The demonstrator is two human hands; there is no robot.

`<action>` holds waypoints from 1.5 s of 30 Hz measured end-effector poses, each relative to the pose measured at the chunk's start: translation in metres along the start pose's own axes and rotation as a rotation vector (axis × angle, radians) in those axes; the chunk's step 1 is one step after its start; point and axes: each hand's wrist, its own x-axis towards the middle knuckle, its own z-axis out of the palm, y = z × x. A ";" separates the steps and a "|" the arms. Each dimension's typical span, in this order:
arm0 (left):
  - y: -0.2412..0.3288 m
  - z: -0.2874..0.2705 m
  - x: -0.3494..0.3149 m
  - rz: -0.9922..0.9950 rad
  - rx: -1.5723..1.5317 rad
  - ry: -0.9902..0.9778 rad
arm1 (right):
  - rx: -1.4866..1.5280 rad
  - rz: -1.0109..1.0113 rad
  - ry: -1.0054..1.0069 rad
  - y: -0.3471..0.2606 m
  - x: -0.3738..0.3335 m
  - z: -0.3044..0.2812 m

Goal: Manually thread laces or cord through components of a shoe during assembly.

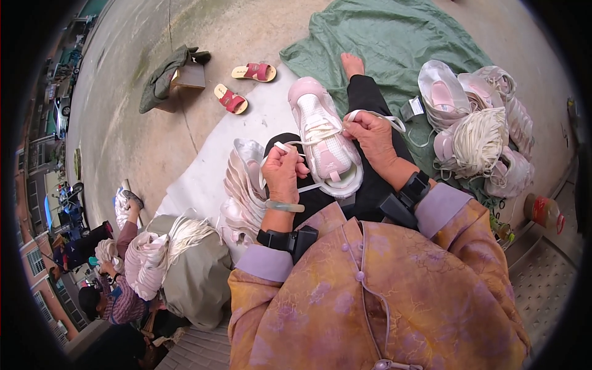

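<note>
A pink and white sneaker [328,157] lies across my lap, its toe pointing away from me. White shoelace [322,133] crosses the upper part of it. On the shoe's left side my left hand [282,171] is closed, pinching one length of the lace. My right hand [372,137] pinches the lace at the shoe's right side, and a loop hangs out beyond it. Beside my left forearm, a row of nested pink and white sneakers [237,185] stands on a white sheet [203,176].
A bundle of white laces [478,143] rests among more sneakers [441,95] on a green cloth [394,37] at right. Red slippers [254,72] and a draped box [189,76] are ahead. A plastic bottle [544,213] lies far right. Another person [126,296] sits at left.
</note>
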 end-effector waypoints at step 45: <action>-0.020 0.002 0.027 0.254 0.545 -0.008 | -0.622 -0.270 -0.090 -0.006 -0.015 -0.006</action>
